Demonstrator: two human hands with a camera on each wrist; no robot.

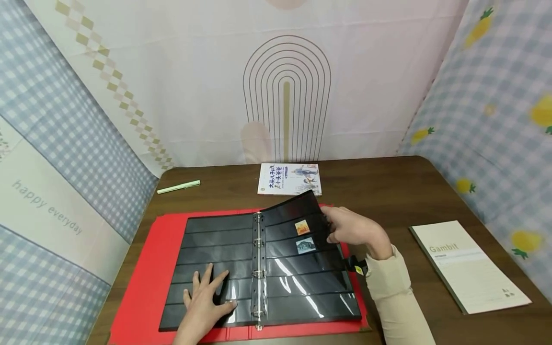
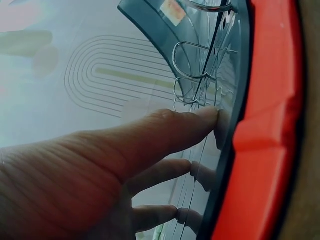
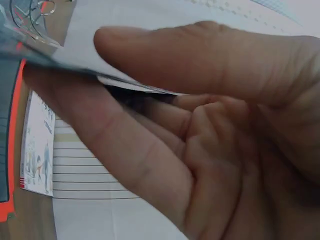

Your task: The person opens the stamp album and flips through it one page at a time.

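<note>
A red ring-bound stamp album [image 1: 144, 268] lies spread on the table, with black pocket pages on both sides of its metal rings [image 1: 258, 274]. My left hand [image 1: 202, 304] rests on the lower part of the left page [image 1: 215, 251], fingers spread and fingertips touching its glossy surface. My right hand [image 1: 355, 230] pinches the outer edge of the right page [image 1: 297, 287] between thumb and fingers, and that page's upper corner curves upward. Two stamps sit in its upper pockets, an orange one [image 1: 302, 227] above a blue-grey one [image 1: 306, 245]. In the right wrist view, the thumb [image 3: 165, 55] lies over the page edge.
Behind the album lies a white illustrated booklet [image 1: 290, 179]. A light green pen [image 1: 178, 187] is at the back left of the table. To the right is a cream notebook [image 1: 470, 268] marked "Gambit". Patterned cloth [image 1: 207, 86] hangs around the table.
</note>
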